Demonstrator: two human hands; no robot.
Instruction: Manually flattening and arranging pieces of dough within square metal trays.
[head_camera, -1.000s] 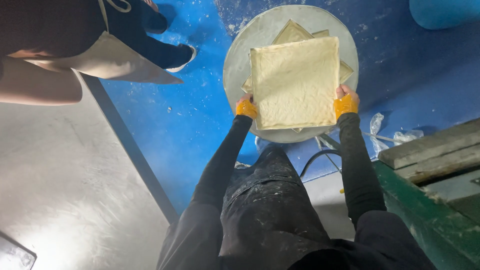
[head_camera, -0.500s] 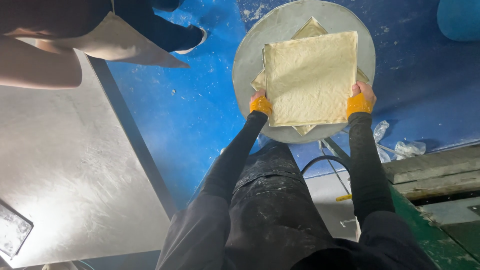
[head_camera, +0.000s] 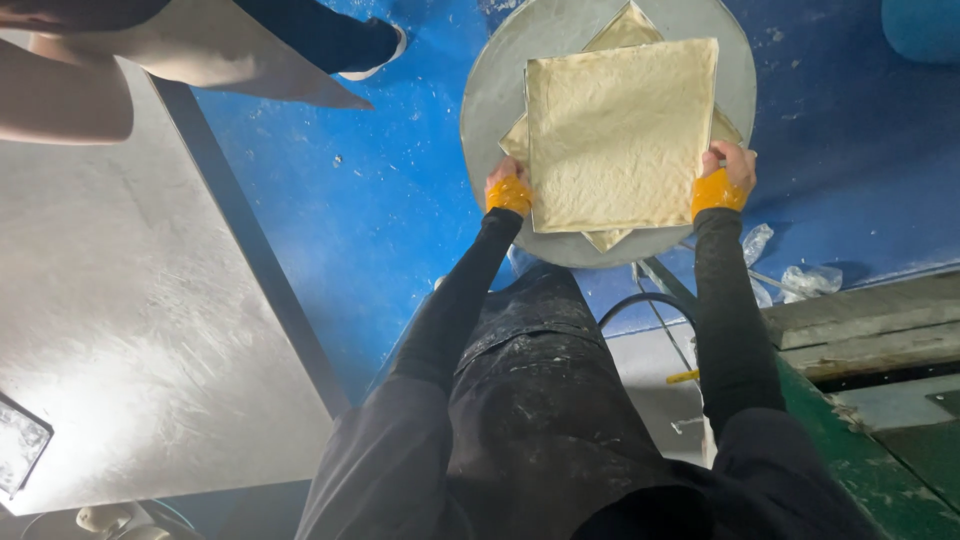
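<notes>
Gripping square dough sheet (head_camera: 620, 135) at near corners, left hand (head_camera: 508, 185) and right hand (head_camera: 728, 175) fingers pinched on it, over round tray (head_camera: 490, 100). Risks: thin sheet tearing, landing askew on stacked sheets.

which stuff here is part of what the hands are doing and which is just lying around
In use:
- left hand and right hand, gripping the square dough sheet
- dough stack beneath it
- round grey tray

Lying about:
- steel table
- crumpled plastic
- black cable
- green bench
</notes>
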